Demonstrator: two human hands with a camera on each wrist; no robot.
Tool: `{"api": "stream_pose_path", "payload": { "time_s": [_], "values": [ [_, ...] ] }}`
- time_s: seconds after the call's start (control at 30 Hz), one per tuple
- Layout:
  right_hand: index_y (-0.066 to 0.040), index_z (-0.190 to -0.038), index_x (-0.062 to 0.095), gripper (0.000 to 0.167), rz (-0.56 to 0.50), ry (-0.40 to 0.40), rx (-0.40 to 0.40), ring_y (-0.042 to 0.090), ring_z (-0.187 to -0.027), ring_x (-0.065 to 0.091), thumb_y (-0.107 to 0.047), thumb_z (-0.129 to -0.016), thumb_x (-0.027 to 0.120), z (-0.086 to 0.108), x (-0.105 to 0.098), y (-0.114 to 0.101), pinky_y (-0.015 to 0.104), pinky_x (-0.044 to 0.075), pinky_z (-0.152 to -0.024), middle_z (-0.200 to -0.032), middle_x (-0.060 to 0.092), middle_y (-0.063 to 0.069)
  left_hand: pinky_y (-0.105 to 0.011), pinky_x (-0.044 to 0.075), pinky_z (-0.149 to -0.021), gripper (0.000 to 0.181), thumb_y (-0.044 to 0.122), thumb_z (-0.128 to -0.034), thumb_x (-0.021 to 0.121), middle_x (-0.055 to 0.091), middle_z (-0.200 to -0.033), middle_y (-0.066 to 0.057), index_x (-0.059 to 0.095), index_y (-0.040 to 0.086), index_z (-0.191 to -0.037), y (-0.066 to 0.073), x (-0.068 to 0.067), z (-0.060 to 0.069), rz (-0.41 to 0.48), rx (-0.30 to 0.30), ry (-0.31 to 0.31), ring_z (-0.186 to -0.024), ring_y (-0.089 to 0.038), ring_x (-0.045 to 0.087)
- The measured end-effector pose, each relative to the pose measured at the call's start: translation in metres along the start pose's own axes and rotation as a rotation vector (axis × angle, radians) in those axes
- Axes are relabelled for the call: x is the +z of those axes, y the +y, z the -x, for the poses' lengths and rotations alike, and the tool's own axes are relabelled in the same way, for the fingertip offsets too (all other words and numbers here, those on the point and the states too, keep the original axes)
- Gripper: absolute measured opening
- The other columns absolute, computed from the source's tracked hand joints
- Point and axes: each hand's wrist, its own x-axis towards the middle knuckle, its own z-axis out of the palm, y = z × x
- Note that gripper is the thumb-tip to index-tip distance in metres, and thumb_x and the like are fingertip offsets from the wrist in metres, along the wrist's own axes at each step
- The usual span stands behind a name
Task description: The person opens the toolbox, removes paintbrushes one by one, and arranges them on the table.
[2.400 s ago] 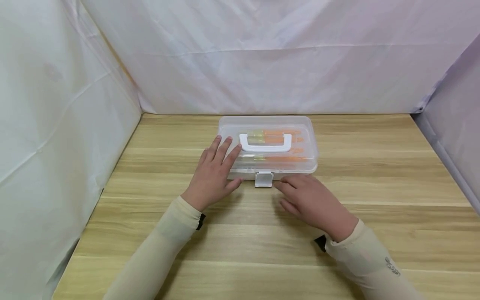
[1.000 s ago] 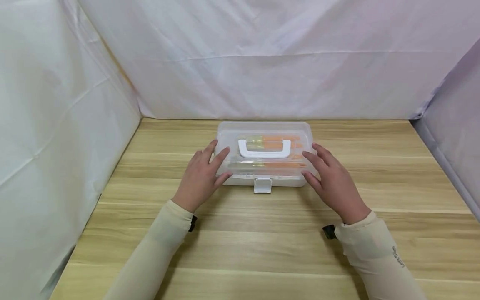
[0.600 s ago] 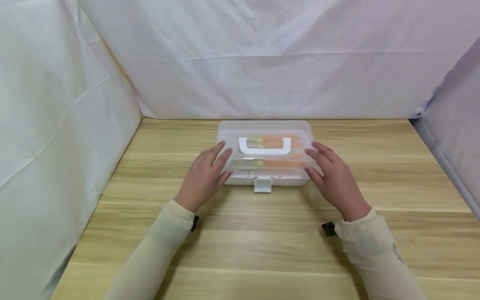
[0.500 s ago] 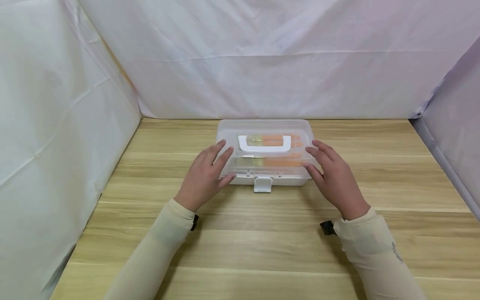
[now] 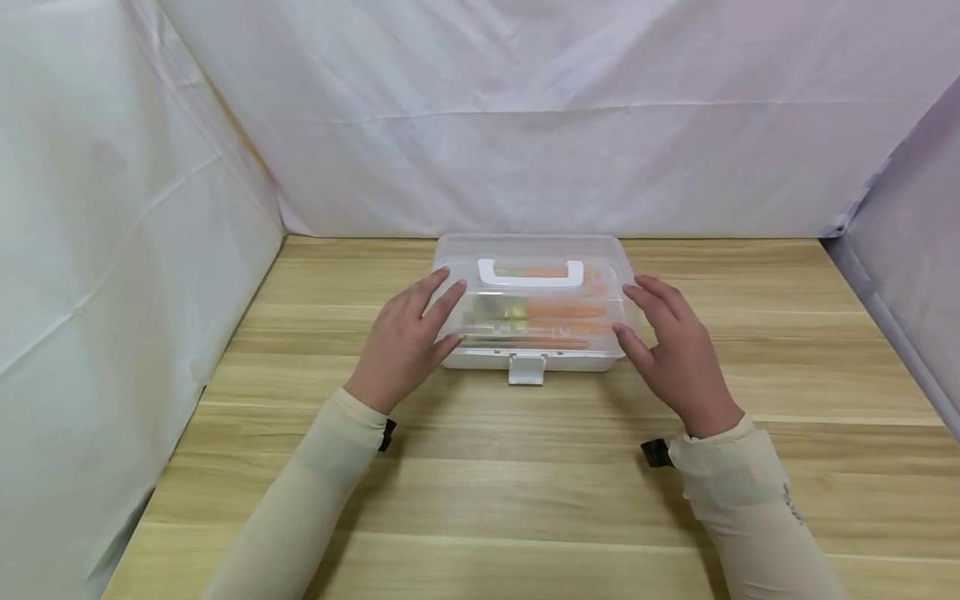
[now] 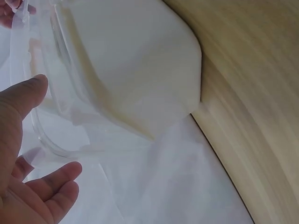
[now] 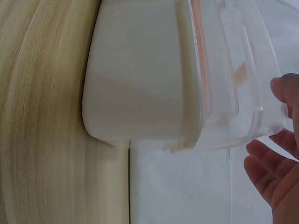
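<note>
A clear plastic storage box with a white base (image 7: 135, 70) stands at the table's far side. Its transparent lid (image 5: 525, 242), with a white carry handle (image 5: 531, 279), is tilted up at the front. Gaps show between lid and base in both wrist views. My left hand (image 5: 397, 342) holds the lid's left front corner between thumb and fingers. At the right front corner, my right hand (image 5: 675, 354) holds it the same way. Several paintbrushes (image 5: 566, 310) with orange handles and gold ferrules lie inside, blurred through the lid. A white latch (image 5: 527, 369) hangs down in front.
The wood-grain table (image 5: 495, 492) spreads in front of the box. White cloth (image 5: 540, 167) hangs close behind it, with more cloth on the left (image 5: 97, 292) and right sides. Black wrist straps show at both sleeves.
My right hand has moved from beside the latch to the box's right side. The lid's front has tilted up, and its handle has shifted away from me. My left hand has moved slightly left.
</note>
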Motion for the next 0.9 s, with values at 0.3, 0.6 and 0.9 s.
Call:
{"api": "stream_pose_path", "payload": {
  "time_s": [0.3, 0.6, 0.9],
  "values": [
    [0.006, -0.132, 0.056, 0.059, -0.021, 0.041, 0.022, 0.037, -0.110, 0.060, 0.007, -0.078, 0.079, -0.002, -0.003, 0.005, 0.051, 0.052, -0.081, -0.134, 0.055, 0.021, -0.053, 0.050, -0.091, 0.067, 0.018, -0.0815, 0.085, 0.050, -0.143, -0.020, 0.052, 0.004, -0.139, -0.004, -0.004, -0.007, 0.015, -0.006, 0.039, -0.113, -0.040, 0.060],
    [0.002, -0.139, 0.050, 0.072, -0.022, -0.016, 0.003, 0.034, -0.108, 0.059, 0.008, -0.074, 0.081, -0.008, -0.007, 0.009, 0.045, 0.051, -0.079, -0.138, 0.050, 0.020, -0.052, 0.051, -0.089, 0.065, 0.020, -0.0826, 0.084, 0.050, -0.143, -0.021, 0.054, 0.004, -0.137, -0.008, -0.006, -0.013, 0.015, 0.004, 0.060, -0.111, -0.039, 0.061],
    [0.001, -0.142, 0.048, 0.071, -0.005, -0.035, -0.014, 0.034, -0.107, 0.059, 0.012, -0.078, 0.076, -0.017, -0.011, 0.012, 0.046, 0.051, -0.079, -0.143, 0.048, 0.020, -0.049, 0.053, -0.081, 0.060, 0.018, -0.0824, 0.084, 0.052, -0.139, -0.021, 0.056, 0.002, -0.133, -0.012, -0.012, -0.023, 0.032, 0.024, 0.090, -0.101, -0.038, 0.063]
  ]
}}
